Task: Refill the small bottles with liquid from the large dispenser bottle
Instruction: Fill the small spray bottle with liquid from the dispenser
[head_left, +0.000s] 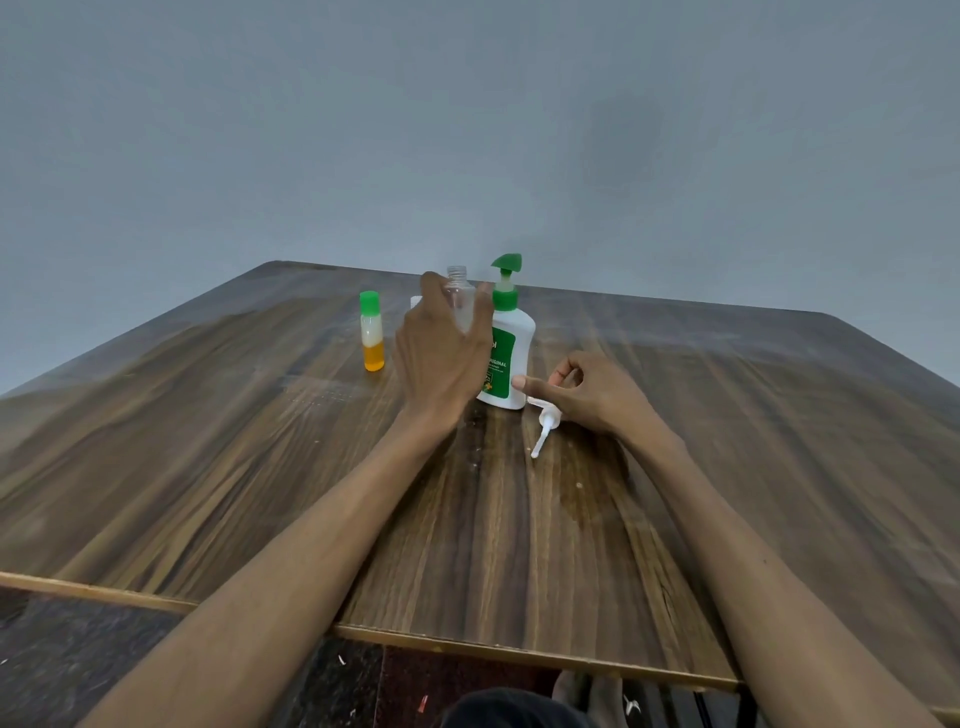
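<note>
My left hand (441, 348) is wrapped around a small clear bottle (460, 291) with an open threaded neck, held upright just left of the large dispenser bottle (506, 358). That large bottle is white with a green label and a green pump head, standing on the wooden table (260, 467). My right hand (592, 392) rests on the table to its right, thumb pointing at the bottle's base, fingers curled over a white spray pump cap (545, 426) lying on the table. A second small bottle (372, 332) with a green cap and orange liquid stands further left.
A small white object (415, 302) shows partly behind my left hand. A grey wall rises behind the table's far edge. The table's near edge runs across the bottom, with dark floor and my foot below it.
</note>
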